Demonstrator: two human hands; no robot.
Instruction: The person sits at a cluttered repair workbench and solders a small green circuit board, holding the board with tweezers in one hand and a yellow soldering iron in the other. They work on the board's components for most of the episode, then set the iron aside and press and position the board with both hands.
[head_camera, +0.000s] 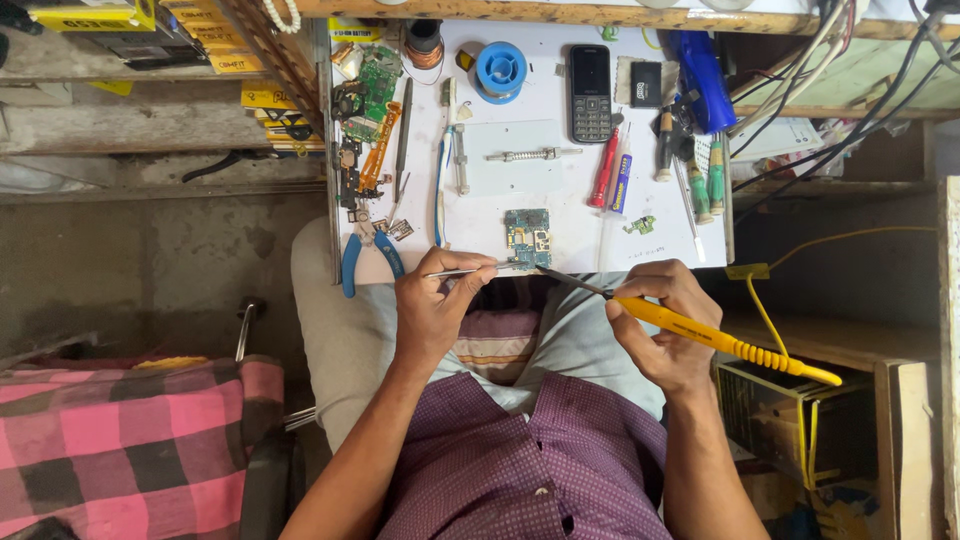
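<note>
A small blue-green circuit board (528, 238) lies near the front edge of the white worktable (560, 200). My left hand (438, 305) pinches metal tweezers (478, 270) whose tips reach the board's lower edge. My right hand (665, 318) grips a yellow-handled soldering iron (720, 340); its dark tip points left at the same corner of the board. The iron's yellow cord (800, 250) runs off to the right.
On the table lie a black keypad phone (590, 92), a blue solder spool (500, 70), red and green screwdrivers (603, 170), blue-handled pliers (362, 262), another green board (378, 85) and small parts. Cables hang at the right. A pink checked cloth (120, 440) lies at lower left.
</note>
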